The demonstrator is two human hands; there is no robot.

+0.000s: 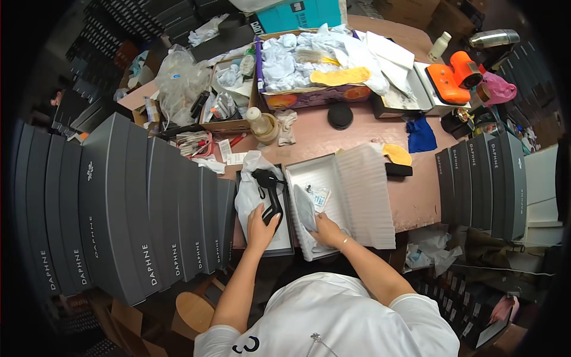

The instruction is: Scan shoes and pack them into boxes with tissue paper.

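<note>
My left hand (260,228) is closed round a black strappy shoe (271,195), probably a heeled sandal. The shoe is over a grey box part (286,243) with white tissue paper (250,184) beside it. My right hand (328,230) pinches a pale grey, flat, soft-looking piece (305,207), whose kind I cannot make out. This hand is over the open shoebox (309,164) just to the right. White ribbed foam sheet (366,199) lines that box and spills over its right side. Small printed packets (321,197) lie inside.
Tall stacks of grey shoeboxes (128,208) stand left, with more boxes (482,178) at right. Behind are a carton of crumpled paper (291,62), a liquid bottle (262,125), a round black tin (340,116), a blue cloth (421,134) and an orange device (449,82).
</note>
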